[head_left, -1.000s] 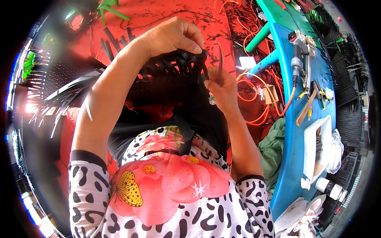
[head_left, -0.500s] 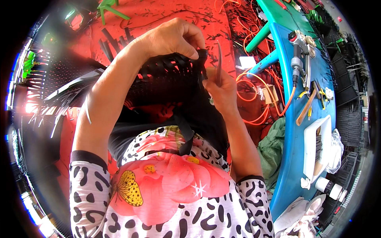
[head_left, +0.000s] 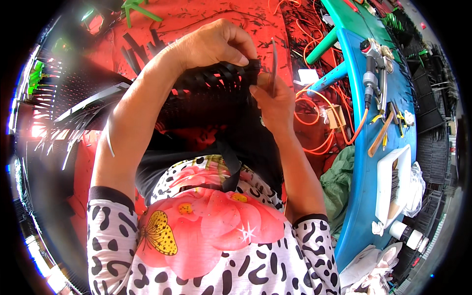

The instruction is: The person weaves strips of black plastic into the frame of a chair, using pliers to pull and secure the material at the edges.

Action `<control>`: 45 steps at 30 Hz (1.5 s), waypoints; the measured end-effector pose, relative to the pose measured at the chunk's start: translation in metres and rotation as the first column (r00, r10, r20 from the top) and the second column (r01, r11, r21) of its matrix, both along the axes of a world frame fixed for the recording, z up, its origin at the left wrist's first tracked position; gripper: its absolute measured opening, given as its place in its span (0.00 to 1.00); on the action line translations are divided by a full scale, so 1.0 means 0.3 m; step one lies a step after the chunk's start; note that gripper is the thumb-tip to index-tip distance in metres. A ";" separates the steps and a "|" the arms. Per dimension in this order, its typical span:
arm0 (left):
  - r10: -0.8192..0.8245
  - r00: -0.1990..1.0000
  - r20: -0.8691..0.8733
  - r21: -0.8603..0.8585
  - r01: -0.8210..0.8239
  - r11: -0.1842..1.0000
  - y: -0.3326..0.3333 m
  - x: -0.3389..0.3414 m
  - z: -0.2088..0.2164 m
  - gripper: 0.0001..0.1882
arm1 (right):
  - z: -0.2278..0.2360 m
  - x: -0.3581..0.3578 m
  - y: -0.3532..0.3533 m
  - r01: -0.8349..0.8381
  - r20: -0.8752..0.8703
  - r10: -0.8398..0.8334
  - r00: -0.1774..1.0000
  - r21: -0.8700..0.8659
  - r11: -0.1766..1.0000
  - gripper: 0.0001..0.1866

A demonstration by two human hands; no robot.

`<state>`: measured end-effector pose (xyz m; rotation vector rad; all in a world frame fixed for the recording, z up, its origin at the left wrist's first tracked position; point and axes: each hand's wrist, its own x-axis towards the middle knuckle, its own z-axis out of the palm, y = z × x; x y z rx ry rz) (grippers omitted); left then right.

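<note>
A black woven panel of flat strips (head_left: pixel 211 96), with gaps between the strips, rests over my lap. My left hand (head_left: pixel 216 45) reaches across its top and pinches the black rim near the right corner between thumb and fingers. Just right of that corner, my right hand (head_left: pixel 276 105) is closed around a thin, dark, pointed blade-like tool (head_left: pixel 274 64), which sticks upward from the fist. Its lower part is hidden in the fingers. The right thumb lies close to the panel's right edge; whether it touches cannot be made out.
A blue table (head_left: pixel 346 216) on the right bears an air tool (head_left: pixel 369 78), a wooden-handled hammer (head_left: pixel 381 135), pliers and a white tray (head_left: pixel 381 211). Orange hose (head_left: pixel 322 147) loops beside it. Black scraps litter the red floor covering (head_left: pixel 231 29). Loose strips (head_left: pixel 93 103) stick out at left.
The panel's corner and my left fingers have shifted slightly up and right. The blade in my right hand has risen a little and stands nearer upright. Both grips stay the same.
</note>
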<state>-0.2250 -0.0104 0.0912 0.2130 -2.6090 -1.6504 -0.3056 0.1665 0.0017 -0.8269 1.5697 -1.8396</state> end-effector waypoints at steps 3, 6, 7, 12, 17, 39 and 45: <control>-0.015 1.000 -0.001 -0.027 0.015 1.000 0.002 0.003 0.004 0.11 | 0.033 0.009 -0.006 0.049 0.009 -0.048 0.999 -0.109 0.993 0.07; 0.012 1.000 0.004 -0.014 -0.012 1.000 0.001 0.007 -0.004 0.12 | 0.071 0.000 -0.016 0.135 -0.162 -0.158 0.974 -0.147 0.980 0.11; 0.012 1.000 -0.003 -0.014 -0.012 1.000 0.005 0.001 -0.006 0.12 | 0.078 -0.026 -0.019 0.134 -0.169 -0.158 0.973 -0.147 0.980 0.11; -0.012 0.998 -0.062 -0.127 0.004 0.992 0.004 0.005 -0.002 0.07 | 0.202 -0.076 -0.053 -0.011 -0.811 -0.055 0.583 -0.076 0.997 0.12; 0.021 0.997 -0.074 -0.129 -0.030 0.991 0.023 0.008 0.006 0.06 | 0.213 -0.117 -0.092 -0.098 -0.666 -0.114 0.737 -0.272 0.957 0.06; 0.005 1.000 0.008 -0.054 -0.005 0.999 0.014 0.004 -0.008 0.12 | 0.235 -0.135 -0.046 -0.143 -0.203 0.081 0.976 -0.313 0.939 0.11; 0.069 0.997 -0.032 -0.114 -0.073 0.991 0.041 0.028 -0.004 0.10 | 0.222 -0.098 -0.018 -0.165 0.023 0.183 0.983 -0.337 0.927 0.11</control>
